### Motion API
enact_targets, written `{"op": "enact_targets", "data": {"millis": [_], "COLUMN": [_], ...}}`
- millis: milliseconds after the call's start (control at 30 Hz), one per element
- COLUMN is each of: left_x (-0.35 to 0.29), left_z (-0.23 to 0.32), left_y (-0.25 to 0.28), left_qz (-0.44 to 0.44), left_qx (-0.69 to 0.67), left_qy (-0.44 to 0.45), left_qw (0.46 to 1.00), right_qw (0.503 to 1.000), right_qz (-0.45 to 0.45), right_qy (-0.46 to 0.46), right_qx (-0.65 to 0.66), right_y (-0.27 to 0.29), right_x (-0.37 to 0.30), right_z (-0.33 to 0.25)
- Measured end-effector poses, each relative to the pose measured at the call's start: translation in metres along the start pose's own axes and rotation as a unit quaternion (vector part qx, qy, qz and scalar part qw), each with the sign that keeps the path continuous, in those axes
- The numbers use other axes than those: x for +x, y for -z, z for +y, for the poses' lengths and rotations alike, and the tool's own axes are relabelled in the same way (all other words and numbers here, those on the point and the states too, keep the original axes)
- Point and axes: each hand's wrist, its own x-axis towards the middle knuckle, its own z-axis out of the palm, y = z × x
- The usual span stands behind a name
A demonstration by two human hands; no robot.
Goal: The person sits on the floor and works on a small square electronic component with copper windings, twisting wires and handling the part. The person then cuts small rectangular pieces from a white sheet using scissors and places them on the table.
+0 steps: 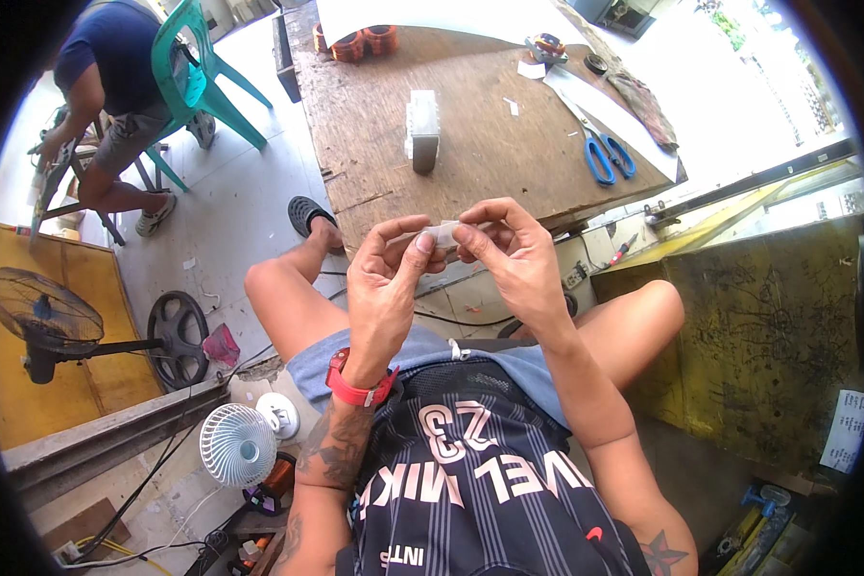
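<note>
Between my two hands, just off the near edge of the wooden table (365,125), is a small whitish translucent strip (443,232). My left hand (391,264) pinches one end with thumb and fingers, and my right hand (505,248) pinches the other. What the strip is made of I cannot make out. Beyond the hands, a small stack of pale slips (422,120) stands on the tabletop. Blue-handled scissors (600,149) lie to the right, their blades pointing away from me. A tape measure or tape roll (546,48) sits at the far right beside a small white scrap (531,70).
Several copper-coloured coils (355,43) and a large white sheet (442,17) occupy the table's far side. At far left, a person (110,86) bends beside a green plastic chair (187,77). A black fan (48,322) and a small white fan (238,444) stand left of me.
</note>
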Motion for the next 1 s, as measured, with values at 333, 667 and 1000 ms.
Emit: {"op": "enact_targets", "data": {"millis": [333, 667, 1000], "left_x": [0.002, 0.000, -0.004], "left_z": [0.006, 0.007, 0.013], "left_y": [0.002, 0.003, -0.003], "left_qz": [0.003, -0.016, -0.009], "left_qx": [0.076, 0.022, 0.020], "left_qy": [0.011, 0.018, 0.016], "left_qw": [0.997, 0.999, 1.000], "right_qw": [0.999, 0.998, 0.997], "right_qz": [-0.045, -0.045, -0.053], "right_qy": [0.007, -0.007, -0.027], "right_qx": [0.007, 0.036, 0.047], "right_y": [0.003, 0.005, 0.007], "right_x": [-0.001, -0.001, -0.001], "right_z": [0.000, -0.002, -0.003]}}
